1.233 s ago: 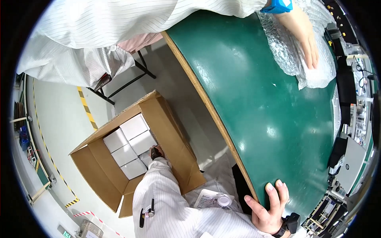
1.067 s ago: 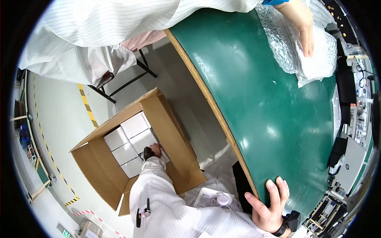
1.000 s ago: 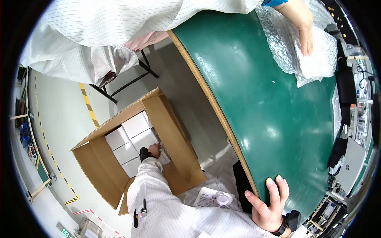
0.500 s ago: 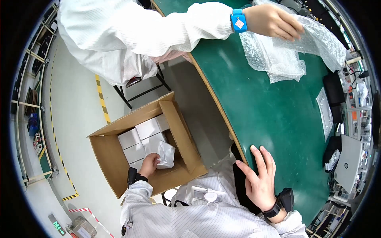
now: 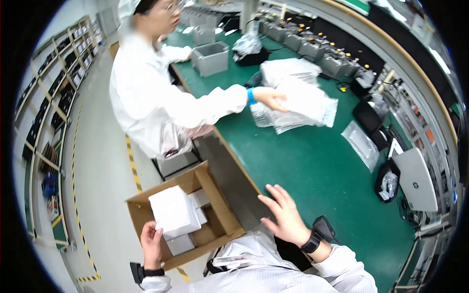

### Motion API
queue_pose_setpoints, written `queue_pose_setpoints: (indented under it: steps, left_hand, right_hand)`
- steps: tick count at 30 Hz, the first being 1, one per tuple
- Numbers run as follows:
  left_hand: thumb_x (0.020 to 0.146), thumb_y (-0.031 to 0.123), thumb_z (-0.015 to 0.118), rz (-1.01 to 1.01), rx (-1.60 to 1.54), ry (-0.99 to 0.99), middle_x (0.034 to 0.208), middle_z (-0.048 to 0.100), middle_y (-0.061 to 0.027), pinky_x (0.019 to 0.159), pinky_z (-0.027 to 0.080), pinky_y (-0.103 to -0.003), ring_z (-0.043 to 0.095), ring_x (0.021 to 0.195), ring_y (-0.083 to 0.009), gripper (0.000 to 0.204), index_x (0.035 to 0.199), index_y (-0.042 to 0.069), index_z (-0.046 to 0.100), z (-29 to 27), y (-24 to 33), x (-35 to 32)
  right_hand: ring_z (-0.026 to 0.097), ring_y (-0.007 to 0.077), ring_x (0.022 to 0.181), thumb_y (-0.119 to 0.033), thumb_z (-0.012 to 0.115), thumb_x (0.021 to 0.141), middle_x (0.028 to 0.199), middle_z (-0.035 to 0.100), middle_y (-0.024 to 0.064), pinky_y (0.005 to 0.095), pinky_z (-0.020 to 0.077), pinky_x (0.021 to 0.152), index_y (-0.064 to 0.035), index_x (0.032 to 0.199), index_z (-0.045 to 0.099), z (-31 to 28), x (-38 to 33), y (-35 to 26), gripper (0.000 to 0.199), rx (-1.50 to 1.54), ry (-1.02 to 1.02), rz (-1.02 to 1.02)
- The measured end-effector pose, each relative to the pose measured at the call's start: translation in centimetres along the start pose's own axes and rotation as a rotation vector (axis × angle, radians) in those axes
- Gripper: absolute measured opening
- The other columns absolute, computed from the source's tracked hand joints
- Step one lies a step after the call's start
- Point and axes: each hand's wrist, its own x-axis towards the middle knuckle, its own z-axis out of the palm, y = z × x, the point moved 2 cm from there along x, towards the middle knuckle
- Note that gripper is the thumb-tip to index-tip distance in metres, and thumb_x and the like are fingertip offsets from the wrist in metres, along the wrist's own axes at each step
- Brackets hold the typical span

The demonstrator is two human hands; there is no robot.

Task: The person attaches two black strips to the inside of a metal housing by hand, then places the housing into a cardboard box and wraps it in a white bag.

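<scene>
My left hand (image 5: 152,242) is closed on the near left corner of a white box (image 5: 173,212), thumb and fingers pinching its edge. That box is raised at the mouth of a brown cardboard carton (image 5: 222,207) and hides part of the inside. More white boxes (image 5: 181,244) lie in the carton beneath it. My right hand (image 5: 285,218) is open, fingers spread, above the front edge of the green table (image 5: 293,163), with nothing in it. Both wrists carry black straps with a dark device.
A seated co-worker in white (image 5: 156,105) reaches a hand (image 5: 269,98) over clear bubble-wrap bags (image 5: 305,100). A grey bin (image 5: 210,58) stands at the far end of the table. To the right are a silver laptop (image 5: 415,178) and a flat bubble pouch (image 5: 361,145). Shelving (image 5: 53,117) runs along the left.
My left hand has lifted the white box up from inside the carton. My right hand has come away from the tabletop. The view has tilted up, showing more of the co-worker.
</scene>
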Motion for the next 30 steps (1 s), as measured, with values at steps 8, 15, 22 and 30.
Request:
queue_pose_setpoints:
  steps: [8,15,22,30]
  left_hand:
    - [0.097,0.019,0.065,0.259,-0.251,-0.277,0.096,0.061,0.0011,0.071,0.041,-0.021,0.052,0.080,-0.0075,0.024,0.115,0.005,0.059,8.7,11.0,-2.0]
    - [0.096,0.012,0.068,0.343,-0.392,-0.890,0.117,0.062,-0.0050,0.091,0.045,-0.030,0.058,0.104,-0.0153,0.028,0.121,0.005,0.056,22.8,15.7,-3.0]
    - [0.088,0.000,0.068,0.154,-0.338,-1.347,0.100,0.061,-0.0010,0.083,0.045,-0.023,0.058,0.091,-0.0081,0.024,0.110,0.002,0.056,42.0,15.0,-4.1]
    - [0.091,0.002,0.067,0.420,0.203,-1.702,0.095,0.060,-0.0027,0.079,0.048,-0.023,0.058,0.087,-0.0099,0.021,0.108,0.000,0.055,56.0,19.2,-5.9]
  right_hand:
    - [0.020,0.0426,0.148,-0.033,0.085,0.076,0.162,0.011,0.0245,0.0497,0.0245,0.119,-0.0073,0.158,0.014,-4.2,-3.2,-3.9,0.112,0.471,0.076,-0.156]
    - [0.015,0.0447,0.149,-0.033,0.087,0.072,0.162,0.005,0.0265,0.0514,0.0207,0.120,-0.0040,0.158,0.009,-10.7,-9.1,-2.7,0.120,0.252,0.442,-0.042]
    - [0.011,0.0469,0.149,-0.020,0.080,0.078,0.162,0.005,0.0239,0.0547,0.0193,0.120,-0.0116,0.160,0.009,-12.6,-16.2,5.2,0.109,0.191,0.744,0.268]
    - [0.024,0.0421,0.145,-0.034,0.074,0.087,0.157,0.022,0.0245,0.0495,0.0252,0.118,-0.0033,0.153,0.024,-14.1,-19.4,11.2,0.088,0.078,1.044,0.482]
